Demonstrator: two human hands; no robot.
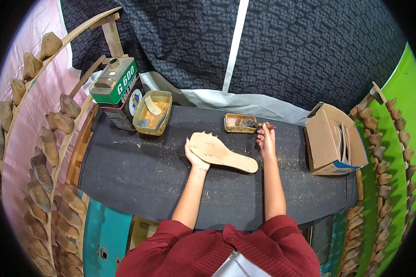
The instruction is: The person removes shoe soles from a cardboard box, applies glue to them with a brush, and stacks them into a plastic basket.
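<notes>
Head view: the left hand [197,159] has its grip curled around the broad end of the pale sole [223,155], holding it above the bench [125,173], while the right hand [266,141] pinches the brush [266,125], its dark end at the small tray [240,130]. The sole's narrow end juts out unsupported, so a slackened hold could tip it onto loose crumbs [139,146]; a careless lift could drag the tray or, with wet bristles, drip.
</notes>
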